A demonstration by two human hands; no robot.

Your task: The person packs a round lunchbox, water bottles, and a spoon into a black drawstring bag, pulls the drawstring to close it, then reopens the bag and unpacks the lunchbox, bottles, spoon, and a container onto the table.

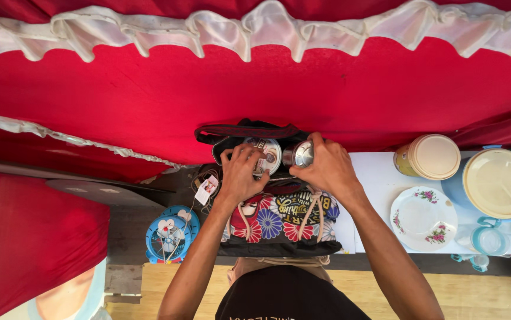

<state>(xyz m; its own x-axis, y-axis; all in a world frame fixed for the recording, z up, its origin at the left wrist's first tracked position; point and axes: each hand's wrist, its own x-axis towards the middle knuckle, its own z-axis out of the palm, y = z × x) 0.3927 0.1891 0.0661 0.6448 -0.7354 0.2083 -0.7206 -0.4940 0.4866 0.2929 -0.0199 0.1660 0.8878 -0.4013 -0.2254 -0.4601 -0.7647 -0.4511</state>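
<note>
**Both hands in the open bag, cans at the mouth**

Fingers first: our right hand (326, 169) is curled round a small shiny metal can (298, 154), fingertips wrapped over its far side, thumb toward us. Looks like a firm hold, can upright, just above frame centre. Our left hand (239, 175) has fingers spread moderately, tips pressing on the rim of a round printed tin (269, 155) that lies tilted w/ its face up; whether it's actually gripped or only touched, we can't tell.

Both cans sit at the mouth of a flowered fabric bag (279, 222) at frame centre, right in front of us. Dark handles (243, 130) flop toward the red cloth at the top. A cord w/ a small tag (207, 189) hangs off the bag's left side.

How far along, as we judge it: bag is open, both items at the opening, neither clear of it nor tucked deep inside. So mid-handling; whether they're going in or coming out isn't readable from this view.

Farther out: right of centre, a white table (374, 178) carrying a flowered plate (423, 217), a lidded yellow tub (428, 156), a big cream lid (500, 182) and a clear jug w/ teal handle (487, 238). Lower left, a blue round clock-like object (171, 234) on the floor. Red cloth w/ white frill (255, 29) fills the top of the frame.
</note>
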